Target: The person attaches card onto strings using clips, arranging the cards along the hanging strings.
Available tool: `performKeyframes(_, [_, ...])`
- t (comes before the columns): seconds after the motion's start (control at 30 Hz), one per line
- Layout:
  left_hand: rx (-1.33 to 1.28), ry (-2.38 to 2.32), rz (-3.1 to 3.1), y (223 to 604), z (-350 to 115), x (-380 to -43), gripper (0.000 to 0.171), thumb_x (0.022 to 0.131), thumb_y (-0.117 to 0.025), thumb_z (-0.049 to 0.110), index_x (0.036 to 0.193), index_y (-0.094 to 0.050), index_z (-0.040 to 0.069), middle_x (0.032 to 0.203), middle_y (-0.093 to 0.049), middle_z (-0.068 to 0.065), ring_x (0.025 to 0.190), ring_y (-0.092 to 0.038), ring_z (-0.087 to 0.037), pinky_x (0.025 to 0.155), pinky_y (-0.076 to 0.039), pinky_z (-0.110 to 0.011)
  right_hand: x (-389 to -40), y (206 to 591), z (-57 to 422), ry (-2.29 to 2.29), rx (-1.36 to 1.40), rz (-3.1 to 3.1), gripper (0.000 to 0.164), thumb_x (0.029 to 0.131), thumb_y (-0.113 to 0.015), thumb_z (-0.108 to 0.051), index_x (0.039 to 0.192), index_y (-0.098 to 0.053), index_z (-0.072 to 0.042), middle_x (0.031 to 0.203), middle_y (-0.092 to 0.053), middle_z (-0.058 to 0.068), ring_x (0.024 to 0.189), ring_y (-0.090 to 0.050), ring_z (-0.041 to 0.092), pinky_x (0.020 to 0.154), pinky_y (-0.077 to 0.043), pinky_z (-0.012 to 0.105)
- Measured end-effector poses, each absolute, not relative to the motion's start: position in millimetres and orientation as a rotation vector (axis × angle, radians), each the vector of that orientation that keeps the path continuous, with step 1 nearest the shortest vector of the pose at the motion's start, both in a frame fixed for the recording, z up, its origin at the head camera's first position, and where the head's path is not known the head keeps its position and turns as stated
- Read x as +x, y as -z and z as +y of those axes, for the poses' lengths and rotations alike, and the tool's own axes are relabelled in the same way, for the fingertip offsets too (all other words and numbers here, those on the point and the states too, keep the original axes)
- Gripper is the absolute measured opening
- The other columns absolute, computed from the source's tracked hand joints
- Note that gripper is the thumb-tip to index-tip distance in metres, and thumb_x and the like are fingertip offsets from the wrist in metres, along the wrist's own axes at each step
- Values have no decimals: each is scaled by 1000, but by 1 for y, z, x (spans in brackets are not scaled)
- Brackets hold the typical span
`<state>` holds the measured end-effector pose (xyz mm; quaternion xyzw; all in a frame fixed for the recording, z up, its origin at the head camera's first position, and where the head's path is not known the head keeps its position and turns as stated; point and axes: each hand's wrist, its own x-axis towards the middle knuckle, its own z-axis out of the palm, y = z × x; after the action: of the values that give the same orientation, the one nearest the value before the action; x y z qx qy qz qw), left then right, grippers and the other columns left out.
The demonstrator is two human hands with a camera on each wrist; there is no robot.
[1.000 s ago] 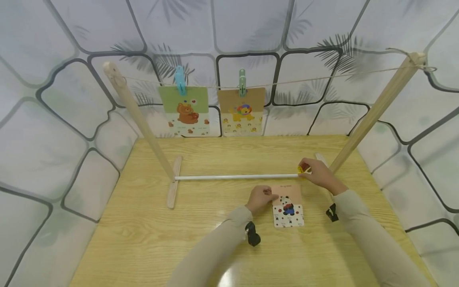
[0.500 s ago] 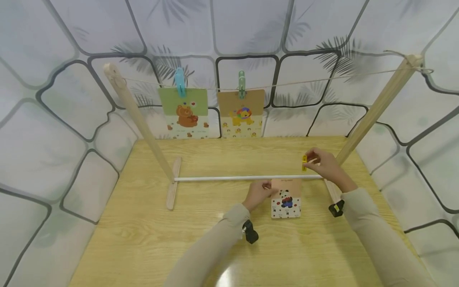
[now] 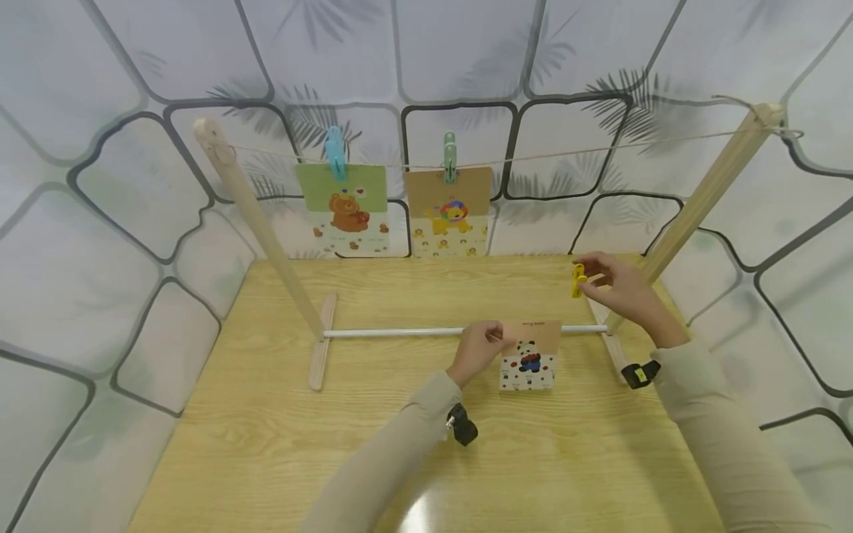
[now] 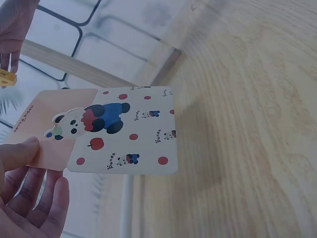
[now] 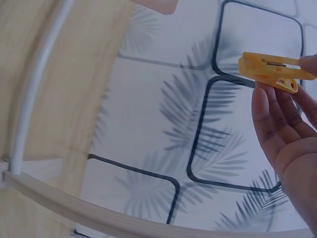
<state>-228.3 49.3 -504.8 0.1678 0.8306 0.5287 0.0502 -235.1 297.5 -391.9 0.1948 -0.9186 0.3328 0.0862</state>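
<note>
My left hand (image 3: 477, 351) pinches the upper left edge of a panda card (image 3: 530, 357), thumb in front and fingers behind. The card has a pink top and a white spotted lower part; in the left wrist view the panda card (image 4: 119, 131) is held above the wooden table. To the right and a little higher, my right hand (image 3: 620, 289) pinches a yellow clothespin (image 3: 577, 281) by its handle end. In the right wrist view thumb and fingers grip the yellow clothespin (image 5: 272, 69), with nothing in its jaws.
A string (image 3: 566, 152) runs between two wooden posts (image 3: 706, 196). From it hang a bear card (image 3: 346, 211) on a blue clothespin (image 3: 335, 153) and a lion card (image 3: 448, 215) on a green clothespin (image 3: 449, 157). A white rod (image 3: 393, 332) joins the posts' feet above the wooden table (image 3: 266, 451).
The panda card has risen off the table in my left hand and now overlaps the white rod. My right hand has lifted the yellow clothespin up and to the right, away from the rod.
</note>
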Motion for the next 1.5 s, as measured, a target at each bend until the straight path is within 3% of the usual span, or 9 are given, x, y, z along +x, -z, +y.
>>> performKeyframes(0.13, [536, -1634, 2542, 498, 48, -230, 16, 88, -67, 19, 87, -67, 4, 91, -69, -9, 80, -63, -12, 69, -51, -18, -234, 380, 298, -1000, 594, -2725, 32, 89, -61, -3, 119, -54, 2, 104, -61, 19, 85, -45, -18, 73, -41, 3])
performKeyframes(0.57, [511, -1714, 2529, 484, 47, -236, 18, 86, -69, 22, 87, -67, 5, 88, -69, -8, 74, -61, -7, 66, -50, -16, -232, 356, 293, -999, 666, -2658, 23, 86, -64, 1, 108, -60, 4, 101, -61, 18, 83, -52, -11, 74, -44, 4])
performKeyframes(0.83, [499, -1727, 2557, 470, 49, -238, 20, 85, -70, 24, 91, -68, 5, 91, -70, -8, 79, -63, -10, 70, -51, -17, -230, 341, 289, -950, 634, -2638, 18, 84, -66, 2, 102, -62, 3, 100, -63, 16, 82, -52, -12, 74, -43, 3])
performKeyframes(1.1, [521, -1815, 2561, 456, 57, -241, 19, 84, -70, 24, 87, -68, 5, 88, -69, -8, 76, -62, -9, 67, -50, -15, -230, 326, 288, -982, 677, -2548, 14, 83, -66, 3, 97, -63, 3, 91, -55, -28, 82, -53, -13, 75, -43, 3])
performKeyframes(1.5, [472, -2025, 2527, 434, 65, -241, 24, 84, -70, 26, 91, -70, 4, 90, -70, -10, 79, -64, -13, 70, -51, -16, -233, 300, 281, -938, 767, -2439, 17, 77, -69, 9, 93, -66, 3, 89, -55, -34, 77, -54, -15, 72, -43, 2])
